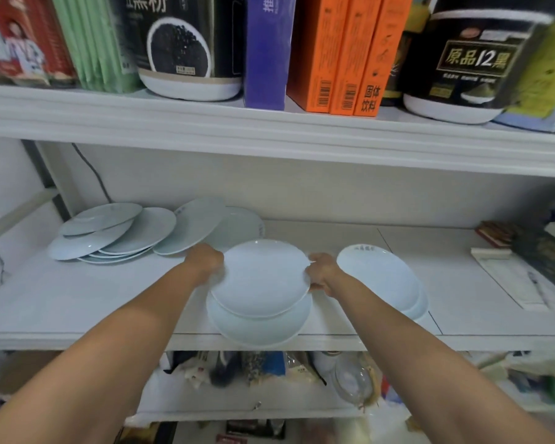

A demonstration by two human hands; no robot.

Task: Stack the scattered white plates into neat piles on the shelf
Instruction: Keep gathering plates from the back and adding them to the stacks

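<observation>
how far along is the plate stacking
Partly done. Two small piles already stand at the front of the shelf: the centre pile and the right pile. In hand: the left hand and right hand grip a plate by its opposite rims over the centre pile. Left: the scattered plates at the back left, overlapping and tilted, not yet stacked.

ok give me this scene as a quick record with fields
left hand: grips left edge of top plate
right hand: grips its right edge
top plate: over centre pile, contact unclear
right pile: right of centre pile
loose plates: overlapping, left rear of shelf
upper shelf: orange boxes, tubs
</observation>
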